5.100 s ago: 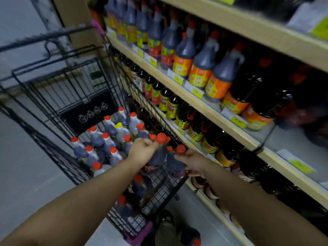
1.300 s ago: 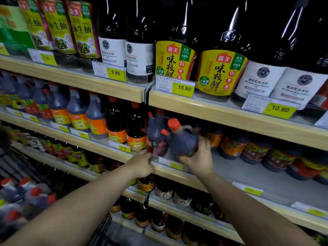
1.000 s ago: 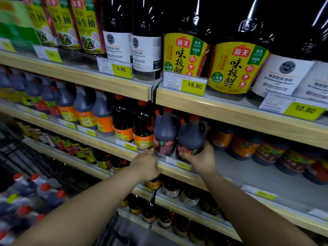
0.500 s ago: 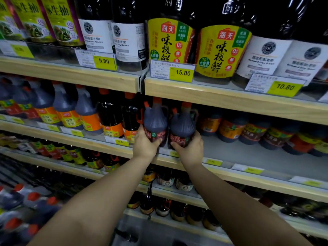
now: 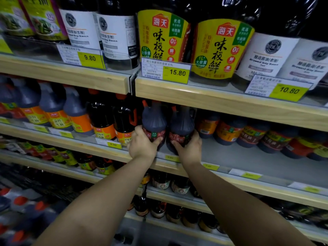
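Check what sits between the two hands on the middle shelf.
Head view: only the dark bottles they grip, standing side by side: the left bottle in the left hand, the right bottle in the right hand.

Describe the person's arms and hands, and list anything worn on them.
Both arms are bare: no sleeve shows on the left forearm or the right forearm down to the picture's bottom edge. The left hand and the right hand wear no gloves. No watch, bracelet or ring is visible, though the dim light may hide small details.
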The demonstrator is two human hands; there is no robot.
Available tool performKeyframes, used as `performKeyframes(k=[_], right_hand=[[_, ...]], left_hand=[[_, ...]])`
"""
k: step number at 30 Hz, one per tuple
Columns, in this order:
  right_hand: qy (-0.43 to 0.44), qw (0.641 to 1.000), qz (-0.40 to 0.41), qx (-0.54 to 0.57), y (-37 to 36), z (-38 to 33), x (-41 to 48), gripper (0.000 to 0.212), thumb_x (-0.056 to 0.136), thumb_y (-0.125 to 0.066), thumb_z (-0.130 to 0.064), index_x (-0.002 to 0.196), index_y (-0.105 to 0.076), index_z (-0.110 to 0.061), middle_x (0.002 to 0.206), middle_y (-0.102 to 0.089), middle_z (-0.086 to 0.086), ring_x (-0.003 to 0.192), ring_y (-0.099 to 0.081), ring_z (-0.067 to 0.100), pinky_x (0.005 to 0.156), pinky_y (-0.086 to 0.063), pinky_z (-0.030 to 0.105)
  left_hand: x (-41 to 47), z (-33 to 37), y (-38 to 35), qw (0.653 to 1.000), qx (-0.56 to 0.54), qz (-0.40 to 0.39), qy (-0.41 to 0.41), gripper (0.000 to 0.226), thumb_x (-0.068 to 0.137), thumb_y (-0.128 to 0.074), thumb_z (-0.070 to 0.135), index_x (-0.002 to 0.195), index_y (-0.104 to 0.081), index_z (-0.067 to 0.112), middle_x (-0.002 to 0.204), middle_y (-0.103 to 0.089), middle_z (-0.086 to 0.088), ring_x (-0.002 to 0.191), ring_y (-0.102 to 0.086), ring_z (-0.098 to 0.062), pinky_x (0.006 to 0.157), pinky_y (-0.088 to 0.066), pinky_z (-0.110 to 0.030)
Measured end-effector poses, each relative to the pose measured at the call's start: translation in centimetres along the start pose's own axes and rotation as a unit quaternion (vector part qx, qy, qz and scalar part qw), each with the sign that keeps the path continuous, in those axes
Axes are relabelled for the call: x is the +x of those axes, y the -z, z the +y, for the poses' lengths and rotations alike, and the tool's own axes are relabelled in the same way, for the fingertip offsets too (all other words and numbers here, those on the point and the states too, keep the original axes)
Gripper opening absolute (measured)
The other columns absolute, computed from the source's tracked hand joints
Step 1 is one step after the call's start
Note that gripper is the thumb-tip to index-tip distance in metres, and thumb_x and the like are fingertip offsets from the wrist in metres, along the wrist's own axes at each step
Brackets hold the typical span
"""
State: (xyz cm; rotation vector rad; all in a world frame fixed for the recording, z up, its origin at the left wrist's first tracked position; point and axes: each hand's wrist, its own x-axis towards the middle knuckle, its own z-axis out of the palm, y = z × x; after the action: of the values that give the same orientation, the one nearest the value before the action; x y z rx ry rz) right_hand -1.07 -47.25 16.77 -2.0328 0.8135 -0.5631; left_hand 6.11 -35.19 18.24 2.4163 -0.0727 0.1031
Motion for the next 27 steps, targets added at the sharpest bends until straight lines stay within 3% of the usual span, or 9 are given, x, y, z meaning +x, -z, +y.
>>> performKeyframes(k=[7, 12, 18, 24, 27], right_hand=[[-0.001, 0.999, -0.022, -0.044, 0.8, -0.7, -0.6, 0.095, 0.080, -0.072, -0.036, 0.149, -0.014, -0.007, 0.148, -0.030, 0.015, 0.137, -0.029, 0.030, 0.109, -0.029, 0.036], [0.019, 0.996, -0.035, -0.079, -0.3, -2.3, -5.0, 0.104, 0.078, -0.072, -0.041, 0.151, -0.005, -0.009, 0.156, -0.017, 0.013, 0.143, -0.018, 0.028, 0.114, -0.024, 0.038], [0.023, 0.981, -0.155, -0.113, -4.6, -4.2, -13.2, 0.100, 0.081, -0.066, -0.053, 0.151, -0.001, -0.022, 0.159, -0.005, 0.008, 0.146, -0.010, 0.028, 0.111, -0.030, 0.044], [0.034, 0.950, -0.281, -0.133, -10.4, -6.0, -21.6, 0.101, 0.078, -0.065, -0.059, 0.151, -0.001, -0.030, 0.160, 0.000, 0.006, 0.147, -0.005, 0.027, 0.114, -0.024, 0.048], [0.077, 0.926, -0.327, -0.170, -13.0, -6.7, -24.8, 0.100, 0.079, -0.065, -0.058, 0.152, -0.003, -0.027, 0.160, -0.002, 0.004, 0.147, -0.005, 0.026, 0.114, -0.025, 0.046]], left_hand=[[-0.5, -1.6, 1.3, 0.993, -0.086, -0.072, -0.036, 0.085, 0.079, -0.073, 0.037, 0.146, -0.027, 0.014, 0.146, -0.039, -0.009, 0.132, -0.040, -0.026, 0.102, -0.039, -0.036], [-3.3, -6.1, 6.0, 0.991, -0.027, -0.123, -0.044, 0.083, 0.083, -0.066, 0.040, 0.149, -0.021, 0.018, 0.151, -0.029, -0.006, 0.136, -0.034, -0.025, 0.106, -0.038, -0.038], [-7.8, -15.4, 13.1, 0.976, 0.089, -0.199, 0.022, 0.087, 0.081, -0.064, 0.046, 0.150, -0.017, 0.022, 0.158, -0.010, -0.005, 0.143, -0.022, -0.025, 0.110, -0.032, -0.042], [-13.4, -26.2, 19.1, 0.961, 0.116, -0.219, 0.124, 0.096, 0.061, -0.055, 0.061, 0.141, -0.031, 0.013, 0.148, -0.027, -0.014, 0.135, -0.032, -0.034, 0.106, -0.034, -0.047], [-15.8, -30.9, 20.8, 0.954, 0.112, -0.217, 0.171, 0.085, 0.062, -0.055, 0.059, 0.134, -0.038, 0.015, 0.135, -0.037, -0.014, 0.128, -0.038, -0.035, 0.101, -0.038, -0.045]])
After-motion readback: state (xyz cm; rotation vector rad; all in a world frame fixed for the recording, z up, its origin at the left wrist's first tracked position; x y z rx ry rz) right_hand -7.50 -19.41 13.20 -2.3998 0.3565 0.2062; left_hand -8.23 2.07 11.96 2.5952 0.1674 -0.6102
